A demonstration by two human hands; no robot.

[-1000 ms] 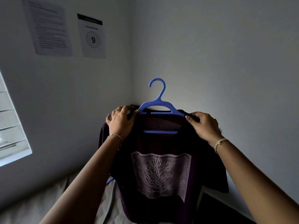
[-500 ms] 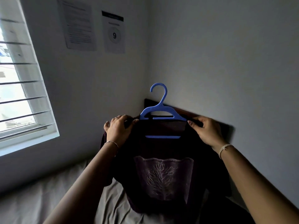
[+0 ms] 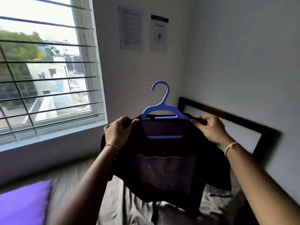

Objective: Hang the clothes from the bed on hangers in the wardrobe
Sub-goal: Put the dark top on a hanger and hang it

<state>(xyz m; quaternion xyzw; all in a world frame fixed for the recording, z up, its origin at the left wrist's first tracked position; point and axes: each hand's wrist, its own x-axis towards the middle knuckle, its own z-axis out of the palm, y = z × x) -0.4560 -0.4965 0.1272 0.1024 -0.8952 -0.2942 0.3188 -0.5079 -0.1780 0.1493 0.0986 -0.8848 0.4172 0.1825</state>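
Big barred window [image 3: 45, 70] fills your left side with daylight pouring through, and the bed [image 3: 73, 181] with its grey sheet runs along beneath your arms. The dark headboard [image 3: 230, 118] stands against the right-hand wall. Right in front of you, held up above the bed, there's the dark T-shirt [image 3: 162, 148] with a pale print on the chest, its hem hanging down close to the sheet. Down in the bottom left corner a purple pillow [image 3: 22, 203] lies on the bed, blurred. The shirt sits on the blue hanger [image 3: 162, 111], hook upright and free in the air, lower bar showing through the neck opening. Your left hand [image 3: 119, 132] is curled tight round the shirt's shoulder at the hanger's left end, fingers wrapped over the cloth. Your right hand [image 3: 209, 129] pinches the other shoulder between thumb and fingers, just at the hanger's right tip. Up on the far wall, two paper sheets [image 3: 130, 28] hang side by side, the right one marked with a 9. A thin bracelet [image 3: 112, 146] circles your left wrist and a pale cord [image 3: 230, 146] circles your right
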